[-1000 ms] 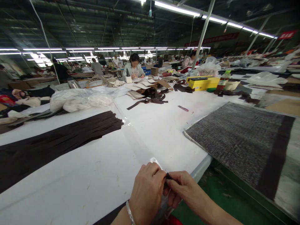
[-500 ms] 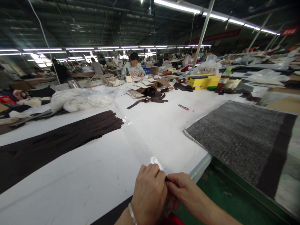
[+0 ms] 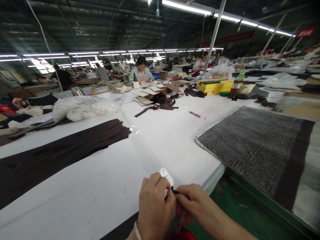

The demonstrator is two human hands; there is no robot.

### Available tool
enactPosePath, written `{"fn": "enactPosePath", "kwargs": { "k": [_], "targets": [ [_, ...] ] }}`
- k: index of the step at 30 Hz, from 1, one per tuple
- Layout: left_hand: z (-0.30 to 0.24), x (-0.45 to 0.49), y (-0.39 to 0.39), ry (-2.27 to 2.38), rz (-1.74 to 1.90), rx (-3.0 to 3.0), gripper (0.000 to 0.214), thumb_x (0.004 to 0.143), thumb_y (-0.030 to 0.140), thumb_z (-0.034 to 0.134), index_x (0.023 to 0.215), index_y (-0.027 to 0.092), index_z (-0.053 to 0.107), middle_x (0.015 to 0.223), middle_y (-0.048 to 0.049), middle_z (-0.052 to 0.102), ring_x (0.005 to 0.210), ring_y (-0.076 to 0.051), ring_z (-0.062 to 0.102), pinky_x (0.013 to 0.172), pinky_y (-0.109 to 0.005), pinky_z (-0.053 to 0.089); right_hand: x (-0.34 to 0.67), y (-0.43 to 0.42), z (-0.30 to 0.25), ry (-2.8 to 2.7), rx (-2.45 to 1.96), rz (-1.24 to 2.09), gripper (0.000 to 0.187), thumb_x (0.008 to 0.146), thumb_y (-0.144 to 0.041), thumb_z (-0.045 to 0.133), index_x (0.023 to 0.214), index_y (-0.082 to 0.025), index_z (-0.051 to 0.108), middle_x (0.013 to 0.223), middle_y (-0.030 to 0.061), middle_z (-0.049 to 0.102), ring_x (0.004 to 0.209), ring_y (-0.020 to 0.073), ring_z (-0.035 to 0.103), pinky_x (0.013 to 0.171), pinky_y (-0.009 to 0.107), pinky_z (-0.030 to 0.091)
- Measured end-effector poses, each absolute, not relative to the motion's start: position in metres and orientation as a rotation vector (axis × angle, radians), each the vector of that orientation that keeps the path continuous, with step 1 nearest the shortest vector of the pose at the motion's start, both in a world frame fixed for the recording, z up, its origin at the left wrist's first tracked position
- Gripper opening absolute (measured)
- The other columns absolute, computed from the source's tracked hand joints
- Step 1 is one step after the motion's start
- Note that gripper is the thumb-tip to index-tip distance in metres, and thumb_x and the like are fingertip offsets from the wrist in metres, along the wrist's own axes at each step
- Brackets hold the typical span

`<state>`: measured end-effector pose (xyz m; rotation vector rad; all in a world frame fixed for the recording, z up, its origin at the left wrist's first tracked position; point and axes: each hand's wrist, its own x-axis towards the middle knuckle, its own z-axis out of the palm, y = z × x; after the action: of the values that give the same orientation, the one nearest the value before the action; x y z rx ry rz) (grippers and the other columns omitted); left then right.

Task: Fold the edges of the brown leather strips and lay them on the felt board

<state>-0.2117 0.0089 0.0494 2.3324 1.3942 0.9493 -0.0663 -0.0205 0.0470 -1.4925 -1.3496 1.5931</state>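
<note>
Close together at the table's front edge, both hands pinch a small dark piece that looks like the end of a fabric strip (image 3: 174, 190). My left hand (image 3: 155, 200), with a pale bracelet at its wrist, is closed on it from the left. My right hand (image 3: 192, 200) grips it between thumb and forefinger from the right. Most of the piece is hidden by the fingers. Below my left wrist a dark strip (image 3: 122, 230) lies along the table edge. A fanned stack of dark brown fabric strips (image 3: 75, 150) spreads over the left of the white table (image 3: 100, 190).
A dark grey textured sheet (image 3: 250, 146) lies on the right-hand table. Small pink-handled snips (image 3: 194, 114), tangled dark strips (image 3: 162, 105), a yellow box (image 3: 215, 87) and a bottle (image 3: 236, 86) stand further back. A plastic bag (image 3: 85, 107) lies at left. A co-worker (image 3: 141, 73) sits opposite.
The fingers of my left hand have lifted and shifted slightly left, so more of the dark piece shows between the hands. My right hand has hardly moved.
</note>
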Motion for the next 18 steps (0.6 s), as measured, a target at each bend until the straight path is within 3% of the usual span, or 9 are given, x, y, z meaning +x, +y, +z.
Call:
{"fn": "enactPosePath", "kwargs": {
  "k": [6, 11, 18],
  "targets": [
    [0.067, -0.229, 0.027, 1.481, 0.902, 2.161, 0.017, 0.080, 0.009, 0.049, 0.069, 0.021, 0.055, 0.075, -0.0001, 0.056, 0.073, -0.019, 0.051, 0.071, -0.033, 0.037, -0.064, -0.019, 0.037, -1.212, -1.521, 1.695, 0.021, 0.066, -0.036, 0.043, 0.059, -0.017, 0.048, 0.054, 0.0012, 0.059, 0.043, 0.0135, 0.059, 0.039, 0.018, 0.039],
    [0.072, -0.225, 0.016, 1.218, 0.681, 2.274, 0.014, 0.083, 0.012, 0.053, 0.085, 0.023, 0.061, 0.090, -0.0004, 0.060, 0.087, -0.020, 0.055, 0.076, -0.034, 0.039, -0.066, -0.014, 0.039, -1.193, -1.477, 1.666, 0.024, 0.067, -0.037, 0.043, 0.063, -0.016, 0.053, 0.054, 0.0013, 0.060, 0.045, 0.0143, 0.060, 0.043, 0.020, 0.044],
    [0.068, -0.214, 0.014, 1.235, 0.632, 2.527, 0.019, 0.083, 0.007, 0.051, 0.079, 0.022, 0.061, 0.083, -0.0009, 0.060, 0.081, -0.021, 0.054, 0.072, -0.037, 0.037, -0.068, -0.014, 0.046, -1.259, -1.488, 1.638, 0.024, 0.070, -0.037, 0.044, 0.063, -0.017, 0.054, 0.052, 0.0006, 0.057, 0.046, 0.0155, 0.059, 0.046, 0.022, 0.046]
  ]
}}
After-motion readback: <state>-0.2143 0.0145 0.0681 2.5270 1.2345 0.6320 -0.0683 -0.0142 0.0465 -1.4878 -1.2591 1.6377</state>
